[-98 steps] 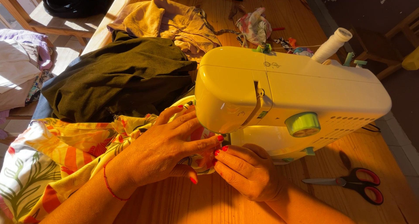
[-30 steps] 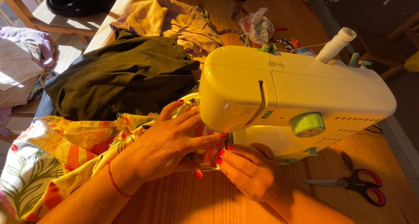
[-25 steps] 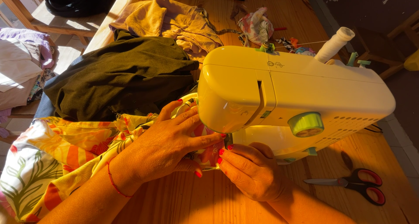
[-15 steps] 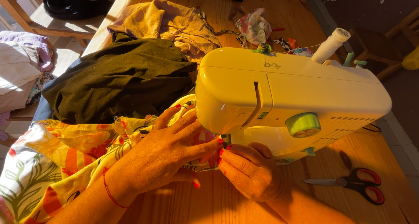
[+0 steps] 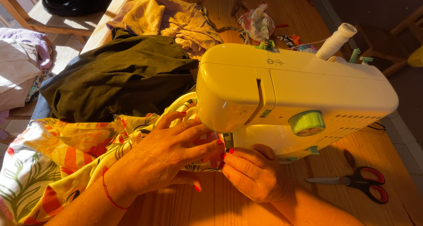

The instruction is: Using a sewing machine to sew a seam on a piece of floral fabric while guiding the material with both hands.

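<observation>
A pale yellow sewing machine (image 5: 304, 89) with a green dial stands on a wooden table (image 5: 335, 155). Brightly printed floral fabric (image 5: 57, 160) in yellow, orange and green runs from the lower left under the machine's head. My left hand (image 5: 165, 157) lies flat on the fabric, fingers spread and pressing it down just left of the needle area. My right hand (image 5: 251, 173) sits in front of the machine, its fingertips pinching the fabric edge beside the left fingertips. The needle itself is hidden by the machine head.
Red-handled scissors (image 5: 357, 184) lie at the right. A dark olive garment (image 5: 119, 76) and a tan cloth (image 5: 172, 19) are piled behind the fabric. A white thread spool (image 5: 335, 41) stands on the machine; fabric scraps (image 5: 257, 23) lie beyond. A chair with clothes (image 5: 20, 63) is at left.
Both hands have stayed at the needle area, with the left fingers shifting slightly over the fabric. The view has wobbled a little; nothing was picked up or let go.
</observation>
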